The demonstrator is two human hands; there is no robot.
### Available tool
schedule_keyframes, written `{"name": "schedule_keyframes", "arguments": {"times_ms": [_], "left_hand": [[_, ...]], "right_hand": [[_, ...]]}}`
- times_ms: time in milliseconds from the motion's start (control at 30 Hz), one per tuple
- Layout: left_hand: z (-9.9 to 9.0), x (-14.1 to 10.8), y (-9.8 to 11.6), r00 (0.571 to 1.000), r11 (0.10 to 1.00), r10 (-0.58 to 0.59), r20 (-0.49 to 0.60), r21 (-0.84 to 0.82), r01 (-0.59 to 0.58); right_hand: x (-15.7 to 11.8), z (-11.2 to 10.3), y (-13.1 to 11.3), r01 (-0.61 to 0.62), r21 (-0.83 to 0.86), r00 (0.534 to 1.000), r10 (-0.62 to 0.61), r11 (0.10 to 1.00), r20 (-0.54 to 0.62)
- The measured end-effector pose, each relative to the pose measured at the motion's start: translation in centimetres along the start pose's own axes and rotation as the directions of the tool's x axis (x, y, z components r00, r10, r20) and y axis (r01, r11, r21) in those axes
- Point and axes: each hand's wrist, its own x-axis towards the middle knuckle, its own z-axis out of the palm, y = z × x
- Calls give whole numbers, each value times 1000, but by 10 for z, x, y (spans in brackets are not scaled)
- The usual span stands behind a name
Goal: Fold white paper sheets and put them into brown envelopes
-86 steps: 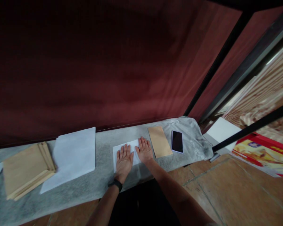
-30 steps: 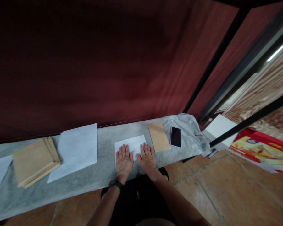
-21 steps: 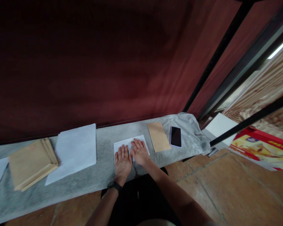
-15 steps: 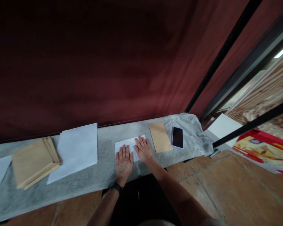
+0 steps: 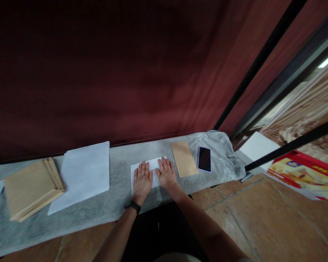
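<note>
A white sheet of paper [image 5: 153,165], apparently folded, lies on the grey cloth in front of me. My left hand [image 5: 142,182] rests flat on its left part, fingers stretched out. On its right part lies my right hand [image 5: 166,174], palm down with the fingers spread. The hands cover much of the paper. Just right of my right hand is a brown envelope [image 5: 184,159], flat and apart from it. Further right lies a phone [image 5: 205,159] with a dark screen.
A stack of white paper [image 5: 86,174] lies to the left, partly under a pile of brown envelopes [image 5: 30,185]. Grey cloth [image 5: 120,156] covers the long narrow table. A dark red curtain [image 5: 142,91] hangs behind. Black poles and a red-yellow box [image 5: 303,173] are at the right.
My left hand has shifted slightly up the paper, its fingertips now higher. My right hand stays nearly in place. The whole view has shifted a little.
</note>
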Motion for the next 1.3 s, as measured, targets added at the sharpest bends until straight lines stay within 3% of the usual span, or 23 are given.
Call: {"name": "schedule_keyframes", "arguments": {"times_ms": [233, 433, 533, 667, 800, 1067, 1200, 1300], "left_hand": [[-8, -31, -27, 995, 996, -70, -74, 43, 73], [-12, -39, -30, 994, 996, -72, -84, 46, 76], [-11, -37, -29, 993, 995, -87, -81, 42, 91], [-11, -37, -29, 994, 994, -92, -61, 58, 96], [-13, -39, -30, 995, 992, -91, -44, 80, 94], [-14, -65, -40, 989, 986, -124, -80, 106, 132], [-18, -75, -22, 979, 982, -160, -126, 78, 170], [-17, -70, 10, 999, 1000, -3, -40, 27, 4]], "right_hand": [[0, 0, 0, -5, 6, 1000, 5, 1000, -6], [1, -3, -4, -25, 5, 1000, 25, 1000, 4], [-16, -3, -10, -5, 20, 1000, 5, 1000, -10], [-57, -6, -12, 147, 51, 986, -142, 988, -88], [-82, -16, 0, 62, 6, 991, -61, 998, -119], [-90, -22, 8, 24, -22, 993, -27, 999, -113], [-90, -19, 8, 34, -20, 993, -36, 999, -115], [-90, -18, 9, 35, -21, 993, -37, 999, -110]]}}
